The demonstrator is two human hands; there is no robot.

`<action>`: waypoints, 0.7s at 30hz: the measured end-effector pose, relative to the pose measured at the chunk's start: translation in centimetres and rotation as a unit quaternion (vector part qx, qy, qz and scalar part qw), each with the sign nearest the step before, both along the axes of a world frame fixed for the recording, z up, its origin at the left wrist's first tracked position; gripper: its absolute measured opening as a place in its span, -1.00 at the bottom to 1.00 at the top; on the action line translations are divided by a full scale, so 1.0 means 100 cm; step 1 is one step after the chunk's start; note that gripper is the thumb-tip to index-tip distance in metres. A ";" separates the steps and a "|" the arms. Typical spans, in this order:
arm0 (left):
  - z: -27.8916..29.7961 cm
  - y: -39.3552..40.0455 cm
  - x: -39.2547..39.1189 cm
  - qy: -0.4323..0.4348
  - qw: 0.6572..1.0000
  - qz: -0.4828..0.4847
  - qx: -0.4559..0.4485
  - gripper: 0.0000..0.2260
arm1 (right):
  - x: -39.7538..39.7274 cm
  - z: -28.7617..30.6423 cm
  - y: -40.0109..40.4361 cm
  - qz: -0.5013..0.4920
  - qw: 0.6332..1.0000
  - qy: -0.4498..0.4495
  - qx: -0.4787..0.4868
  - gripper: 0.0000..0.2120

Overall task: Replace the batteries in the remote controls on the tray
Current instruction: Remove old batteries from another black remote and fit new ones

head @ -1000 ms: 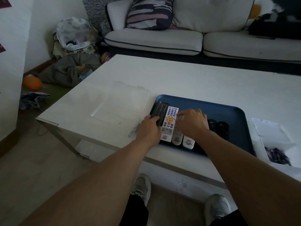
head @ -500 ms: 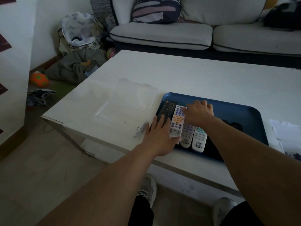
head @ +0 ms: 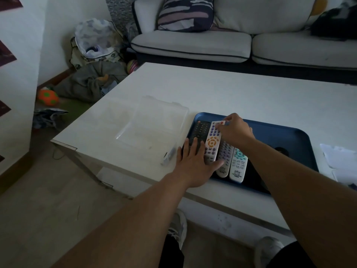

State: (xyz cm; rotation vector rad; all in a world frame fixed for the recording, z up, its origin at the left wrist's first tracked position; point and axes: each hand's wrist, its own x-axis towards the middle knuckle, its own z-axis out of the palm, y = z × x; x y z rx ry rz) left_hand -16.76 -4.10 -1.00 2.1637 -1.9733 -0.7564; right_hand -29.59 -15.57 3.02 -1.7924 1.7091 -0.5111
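Observation:
A blue tray (head: 280, 134) sits near the front edge of the white table (head: 231, 89). Side by side at its left end lie a black remote (head: 200, 130), a white remote with orange buttons (head: 212, 142), a grey remote with purple buttons (head: 225, 157) and a white remote with teal buttons (head: 238, 165). My left hand (head: 195, 163) lies flat with fingers spread over the near ends of the black and orange-button remotes. My right hand (head: 235, 130) pinches the far end of the orange-button remote.
A clear plastic box (head: 154, 128) lies left of the tray, with a small dark item (head: 170, 155) at its near corner. A dark round object (head: 281, 150) rests on the tray. White papers (head: 338, 157) lie at the right. A sofa (head: 193, 43) stands behind the table.
My right hand has moved from the middle of the remotes to the far end of the orange-button remote. My left hand has opened flat and slid toward the remotes' near ends.

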 end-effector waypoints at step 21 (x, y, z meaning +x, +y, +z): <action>0.051 0.019 -0.028 0.251 0.937 0.028 -0.240 -0.45 | -0.045 0.075 0.096 -0.076 0.935 -0.315 -0.145 -0.81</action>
